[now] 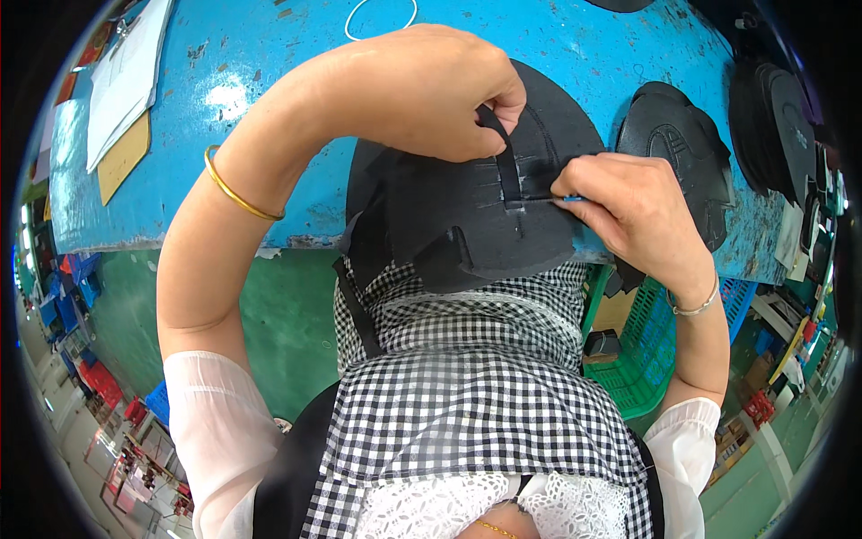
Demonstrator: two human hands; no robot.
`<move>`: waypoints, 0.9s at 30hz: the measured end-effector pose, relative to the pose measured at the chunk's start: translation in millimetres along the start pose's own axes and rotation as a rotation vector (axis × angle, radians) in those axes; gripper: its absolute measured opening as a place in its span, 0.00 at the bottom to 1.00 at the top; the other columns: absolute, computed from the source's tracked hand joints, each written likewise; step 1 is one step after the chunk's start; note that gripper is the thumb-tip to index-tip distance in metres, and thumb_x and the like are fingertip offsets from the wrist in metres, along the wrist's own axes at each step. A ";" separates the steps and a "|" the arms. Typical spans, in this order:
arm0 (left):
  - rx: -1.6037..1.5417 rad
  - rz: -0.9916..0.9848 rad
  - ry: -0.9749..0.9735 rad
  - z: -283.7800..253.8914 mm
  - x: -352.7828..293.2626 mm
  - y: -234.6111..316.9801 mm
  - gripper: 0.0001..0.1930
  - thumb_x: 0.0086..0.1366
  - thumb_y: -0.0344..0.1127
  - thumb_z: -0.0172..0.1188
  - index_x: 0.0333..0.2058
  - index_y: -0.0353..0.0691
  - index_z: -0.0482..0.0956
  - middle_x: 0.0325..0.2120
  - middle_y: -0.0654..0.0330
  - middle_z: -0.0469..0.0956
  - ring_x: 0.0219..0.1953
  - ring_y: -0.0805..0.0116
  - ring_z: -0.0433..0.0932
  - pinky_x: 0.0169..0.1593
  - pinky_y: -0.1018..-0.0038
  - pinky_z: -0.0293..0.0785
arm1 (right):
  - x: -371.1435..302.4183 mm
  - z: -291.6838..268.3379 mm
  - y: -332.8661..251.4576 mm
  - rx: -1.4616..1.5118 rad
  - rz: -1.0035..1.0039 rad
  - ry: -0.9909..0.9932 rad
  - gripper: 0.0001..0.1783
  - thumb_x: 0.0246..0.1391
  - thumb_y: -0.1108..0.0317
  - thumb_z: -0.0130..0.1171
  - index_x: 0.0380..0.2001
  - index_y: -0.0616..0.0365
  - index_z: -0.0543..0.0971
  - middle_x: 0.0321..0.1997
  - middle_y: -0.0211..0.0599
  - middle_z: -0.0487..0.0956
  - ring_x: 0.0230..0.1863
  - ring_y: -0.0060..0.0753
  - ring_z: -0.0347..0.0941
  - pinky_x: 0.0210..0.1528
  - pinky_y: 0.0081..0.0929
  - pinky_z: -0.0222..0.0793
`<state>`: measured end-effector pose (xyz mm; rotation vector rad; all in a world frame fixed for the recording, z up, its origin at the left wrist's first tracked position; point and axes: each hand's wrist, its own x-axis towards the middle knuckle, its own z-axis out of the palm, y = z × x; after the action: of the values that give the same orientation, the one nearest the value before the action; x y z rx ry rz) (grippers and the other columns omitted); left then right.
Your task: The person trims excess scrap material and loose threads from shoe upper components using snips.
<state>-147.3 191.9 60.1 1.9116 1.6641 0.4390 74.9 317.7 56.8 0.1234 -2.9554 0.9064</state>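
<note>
Blue table (260,45), rounded black panel (458,198)

Odds and ends about the blue bench (260,45)
White sheets (130,81) overlap a yellow card (124,163) at left — a thin white ring (347,25) lies toward the far side. Below, at right: a green basket (639,355) — farther right, a blue basket (738,301).

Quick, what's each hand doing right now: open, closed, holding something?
Left hand: closed, pinching a narrow black strap.
Right hand: closed, pinching a thin tool with a blue part; its exact kind cannot be told.
</note>
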 end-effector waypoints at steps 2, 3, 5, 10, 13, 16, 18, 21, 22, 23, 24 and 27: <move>0.006 -0.023 -0.039 -5.1 1.6 4.3 0.07 0.56 0.33 0.63 0.27 0.36 0.76 0.17 0.55 0.69 0.23 0.58 0.70 0.32 0.64 0.67 | 4.3 2.0 -3.3 -0.154 0.041 0.060 0.09 0.51 0.69 0.64 0.32 0.52 0.72 0.22 0.32 0.74 0.25 0.36 0.76 0.23 0.35 0.67; 0.014 -0.043 -0.080 -7.4 2.6 6.3 0.07 0.57 0.33 0.62 0.26 0.36 0.75 0.17 0.55 0.69 0.24 0.58 0.71 0.32 0.64 0.67 | 6.6 2.9 -2.8 -0.155 0.042 0.059 0.09 0.51 0.69 0.64 0.32 0.52 0.72 0.22 0.32 0.74 0.25 0.36 0.76 0.23 0.35 0.67; 0.021 -0.054 -0.090 -6.9 2.3 5.9 0.07 0.57 0.33 0.61 0.26 0.36 0.75 0.18 0.54 0.69 0.24 0.57 0.71 0.32 0.64 0.67 | 11.2 4.2 0.0 -0.202 0.038 0.116 0.10 0.52 0.66 0.64 0.33 0.52 0.72 0.24 0.32 0.76 0.25 0.38 0.76 0.23 0.35 0.67; -0.022 -0.074 -0.067 -3.0 -2.8 3.0 0.06 0.58 0.33 0.60 0.27 0.37 0.75 0.19 0.54 0.70 0.25 0.56 0.70 0.33 0.63 0.67 | 12.5 -7.3 -4.2 -0.119 0.148 0.068 0.13 0.56 0.58 0.63 0.34 0.53 0.73 0.24 0.34 0.78 0.24 0.40 0.76 0.24 0.34 0.67; -0.052 -0.029 -0.077 -4.2 -1.0 0.4 0.06 0.59 0.33 0.61 0.30 0.37 0.76 0.20 0.55 0.70 0.25 0.57 0.70 0.33 0.64 0.67 | 17.4 -1.8 -3.4 -0.150 0.165 0.080 0.15 0.59 0.54 0.62 0.34 0.55 0.74 0.22 0.36 0.78 0.23 0.41 0.76 0.24 0.34 0.67; -0.044 -0.031 -0.104 -5.0 -1.5 -0.5 0.05 0.61 0.33 0.61 0.32 0.39 0.78 0.21 0.55 0.71 0.25 0.58 0.70 0.32 0.65 0.67 | 22.6 0.2 0.0 -0.128 0.133 0.040 0.16 0.59 0.54 0.61 0.33 0.55 0.74 0.21 0.37 0.77 0.22 0.42 0.75 0.24 0.35 0.66; -0.081 -0.047 -0.082 -3.8 -2.7 -3.6 0.06 0.63 0.34 0.61 0.34 0.38 0.78 0.21 0.57 0.70 0.24 0.64 0.68 0.32 0.68 0.65 | 21.5 -0.6 2.2 -0.102 0.192 0.012 0.15 0.59 0.54 0.62 0.35 0.55 0.74 0.21 0.36 0.77 0.22 0.41 0.75 0.24 0.35 0.66; -0.253 -0.060 -0.117 -7.7 -4.0 -9.0 0.07 0.64 0.36 0.61 0.33 0.37 0.77 0.23 0.63 0.71 0.25 0.72 0.67 0.31 0.72 0.64 | 13.2 -9.9 -14.2 -0.033 0.170 0.092 0.13 0.56 0.59 0.63 0.35 0.55 0.74 0.28 0.35 0.79 0.22 0.39 0.75 0.25 0.32 0.68; -0.254 -0.063 -0.113 -5.9 -5.2 -13.7 0.07 0.64 0.36 0.61 0.33 0.37 0.77 0.23 0.63 0.71 0.25 0.72 0.67 0.31 0.72 0.64 | 11.5 -7.6 -21.1 -0.033 0.166 0.088 0.13 0.56 0.59 0.63 0.35 0.55 0.74 0.28 0.35 0.79 0.22 0.39 0.75 0.25 0.32 0.68; -0.291 -0.025 -0.061 -2.5 -3.1 -18.7 0.08 0.64 0.35 0.62 0.33 0.37 0.77 0.24 0.65 0.71 0.26 0.76 0.67 0.32 0.75 0.64 | 8.9 -3.9 -30.0 -0.122 0.127 0.065 0.13 0.54 0.63 0.63 0.38 0.57 0.75 0.33 0.38 0.80 0.25 0.37 0.77 0.27 0.31 0.71; -0.327 0.002 -0.007 -2.2 -4.8 -21.7 0.09 0.65 0.35 0.62 0.33 0.36 0.76 0.24 0.67 0.72 0.27 0.79 0.66 0.32 0.77 0.64 | 10.0 1.5 -39.7 -0.206 0.079 0.041 0.14 0.52 0.68 0.64 0.42 0.60 0.76 0.38 0.41 0.82 0.29 0.36 0.79 0.30 0.30 0.74; -0.589 -0.173 0.020 -14.0 -7.1 -15.6 0.08 0.63 0.33 0.64 0.34 0.34 0.78 0.23 0.68 0.74 0.29 0.81 0.70 0.35 0.81 0.66 | 13.7 31.4 -65.2 -0.489 0.133 -0.023 0.21 0.52 0.68 0.62 0.49 0.61 0.77 0.57 0.49 0.79 0.23 0.26 0.77 0.24 0.24 0.74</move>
<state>-169.1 188.9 62.6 1.3256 1.4820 0.7783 66.5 245.4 68.1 -0.0829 -3.1308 0.1682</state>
